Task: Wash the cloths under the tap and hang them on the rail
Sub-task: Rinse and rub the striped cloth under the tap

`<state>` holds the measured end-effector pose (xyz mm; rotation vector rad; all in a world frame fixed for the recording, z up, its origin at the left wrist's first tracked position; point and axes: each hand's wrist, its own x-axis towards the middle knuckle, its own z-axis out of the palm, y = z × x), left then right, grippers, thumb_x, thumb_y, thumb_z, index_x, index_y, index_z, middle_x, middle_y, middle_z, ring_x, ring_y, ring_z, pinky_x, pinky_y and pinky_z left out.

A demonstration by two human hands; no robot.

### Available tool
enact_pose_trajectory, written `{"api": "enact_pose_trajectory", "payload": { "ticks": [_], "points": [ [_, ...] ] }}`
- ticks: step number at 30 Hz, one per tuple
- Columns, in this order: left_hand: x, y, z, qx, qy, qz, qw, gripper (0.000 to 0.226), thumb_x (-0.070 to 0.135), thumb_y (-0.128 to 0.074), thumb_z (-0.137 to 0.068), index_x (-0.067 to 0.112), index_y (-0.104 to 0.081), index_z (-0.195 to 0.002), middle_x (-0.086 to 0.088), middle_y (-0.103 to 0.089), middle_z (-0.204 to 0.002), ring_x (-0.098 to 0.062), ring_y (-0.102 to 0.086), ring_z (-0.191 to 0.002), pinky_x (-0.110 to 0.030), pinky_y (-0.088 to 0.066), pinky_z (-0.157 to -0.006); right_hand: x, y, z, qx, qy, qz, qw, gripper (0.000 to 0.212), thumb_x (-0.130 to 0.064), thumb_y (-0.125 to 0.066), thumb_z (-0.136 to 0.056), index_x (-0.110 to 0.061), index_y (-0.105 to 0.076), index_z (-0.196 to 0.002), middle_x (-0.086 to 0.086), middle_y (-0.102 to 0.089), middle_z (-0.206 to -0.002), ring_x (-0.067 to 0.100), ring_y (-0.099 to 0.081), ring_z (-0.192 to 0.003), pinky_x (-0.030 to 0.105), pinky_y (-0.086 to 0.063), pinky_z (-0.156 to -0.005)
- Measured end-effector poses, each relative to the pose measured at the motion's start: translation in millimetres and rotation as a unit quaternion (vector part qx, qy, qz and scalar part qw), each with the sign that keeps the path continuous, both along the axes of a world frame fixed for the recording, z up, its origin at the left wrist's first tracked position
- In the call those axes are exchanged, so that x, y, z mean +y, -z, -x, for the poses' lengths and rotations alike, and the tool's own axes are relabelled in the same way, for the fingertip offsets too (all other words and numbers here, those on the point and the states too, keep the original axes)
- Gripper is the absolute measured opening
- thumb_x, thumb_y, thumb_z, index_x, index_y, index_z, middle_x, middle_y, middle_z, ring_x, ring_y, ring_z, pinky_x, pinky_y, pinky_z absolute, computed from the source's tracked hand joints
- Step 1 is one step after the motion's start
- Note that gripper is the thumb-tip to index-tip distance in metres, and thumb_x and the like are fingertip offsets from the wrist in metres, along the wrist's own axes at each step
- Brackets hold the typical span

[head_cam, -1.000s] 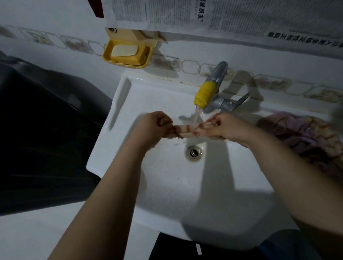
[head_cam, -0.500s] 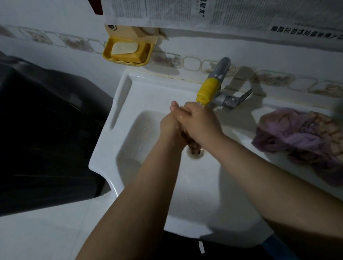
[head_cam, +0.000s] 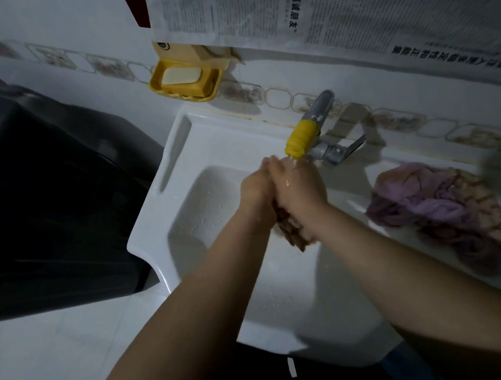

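Still clasped: two hands, left hand (head_cam: pixel 256 187), right hand (head_cam: pixel 299 185), one cloth (head_cam: pixel 293 231).

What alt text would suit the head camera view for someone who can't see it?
Two bare hands, left hand and right hand, squeeze a wet brownish cloth together under a grey tap with a yellow nozzle over a white sink. A crumpled purple and brown cloth pile lies on the sink's right ledge.

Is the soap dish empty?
No, a pale bar of soap lies in the yellow soap dish on the wall above the sink.
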<state>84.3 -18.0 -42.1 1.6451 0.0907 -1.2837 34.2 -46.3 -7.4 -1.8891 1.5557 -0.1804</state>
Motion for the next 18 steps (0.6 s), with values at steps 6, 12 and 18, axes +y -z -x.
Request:
{"api": "enact_pose_trajectory", "payload": {
  "ticks": [6, 12, 18],
  "points": [
    [29, -11, -5, 0.07, 0.196, 0.067, 0.976, 0.072, 0.071, -0.059, -0.072, 0.005, -0.068, -0.099, -0.015, -0.07, -0.096, -0.025, -0.065, -0.089, -0.037, -0.051, -0.083, -33, 11, 18, -0.053, 0.034, -0.127, 0.99, 0.032, -0.041, -0.055, -0.091, -0.012, -0.067, -0.093, 0.015, -0.07, -0.099, 0.029, -0.064, -0.087, 0.03, -0.049, -0.073],
    [40, -4, -25, -0.029, 0.237, 0.117, 0.964, 0.019, 0.029, -0.068, -0.086, 0.011, -0.066, -0.092, -0.016, -0.06, -0.081, -0.025, -0.052, -0.066, -0.032, -0.045, -0.065, -37, 11, 38, -0.233, 0.114, -0.249, 0.933, 0.018, -0.03, -0.063, -0.079, -0.019, -0.054, -0.069, 0.001, -0.052, -0.053, 0.014, -0.037, -0.044, 0.021, -0.026, -0.045],
    [41, -8, -26, -0.048, 0.125, 0.142, 0.981, 0.02, 0.013, -0.047, -0.095, 0.003, -0.064, -0.1, -0.02, -0.059, -0.076, -0.028, -0.053, -0.062, -0.031, -0.045, -0.058, -21, 5, 50, -0.317, 0.0, -0.361, 0.877, 0.021, -0.033, -0.066, -0.084, -0.015, -0.064, -0.073, 0.001, -0.05, -0.056, 0.008, -0.038, -0.046, 0.018, -0.025, -0.04]
  ]
}}
